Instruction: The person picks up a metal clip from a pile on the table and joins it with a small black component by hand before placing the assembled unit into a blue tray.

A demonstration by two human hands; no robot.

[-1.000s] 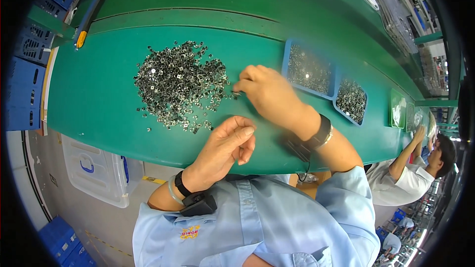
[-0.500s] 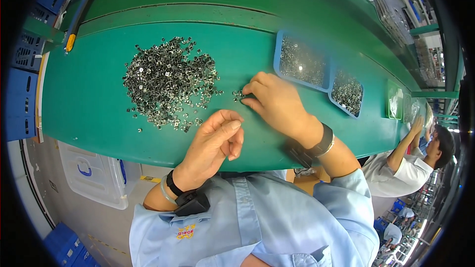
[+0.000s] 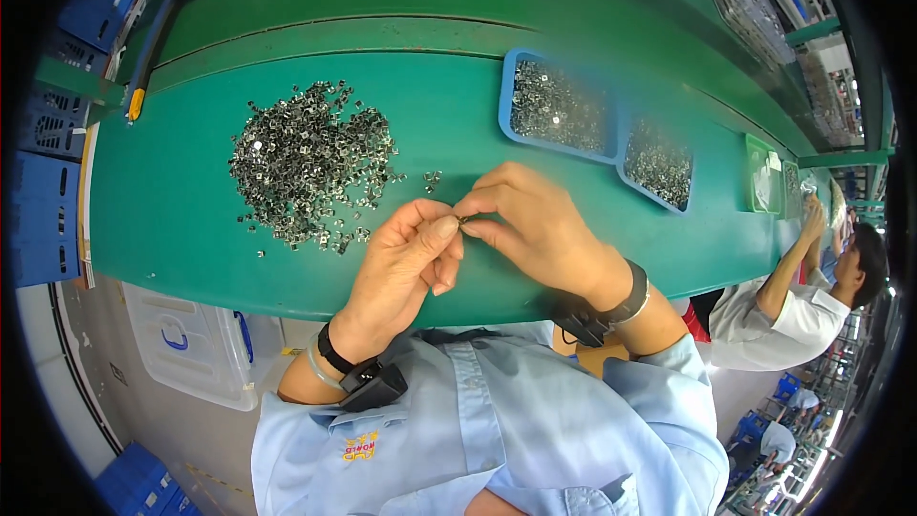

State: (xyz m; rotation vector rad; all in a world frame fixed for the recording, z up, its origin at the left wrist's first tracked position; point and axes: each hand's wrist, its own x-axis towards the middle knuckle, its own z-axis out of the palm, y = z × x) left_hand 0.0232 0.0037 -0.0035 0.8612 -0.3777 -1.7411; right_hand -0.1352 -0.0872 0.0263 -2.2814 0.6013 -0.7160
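Observation:
My left hand (image 3: 399, 258) and my right hand (image 3: 540, 225) meet fingertip to fingertip above the near part of the green table. Pinched between them is a small metal part (image 3: 462, 221), dark and mostly covered by the fingers. Both thumbs press against the index fingers. To the left lies a broad heap of small square metal parts (image 3: 306, 162), silver and black. A few loose metal parts (image 3: 433, 180) rest just beyond my fingertips, apart from the heap.
A blue tray (image 3: 506, 100) of small metal parts stands at the back right, beside a smaller blue tray (image 3: 657, 203) of similar parts. Farther right is a green bin (image 3: 761, 177), near a co-worker (image 3: 778, 315). A yellow-ended tool (image 3: 137, 104) lies at the far left.
My right hand has come back from the few loose parts to my left fingertips, with a small metal part in its pinch. The view has shifted slightly.

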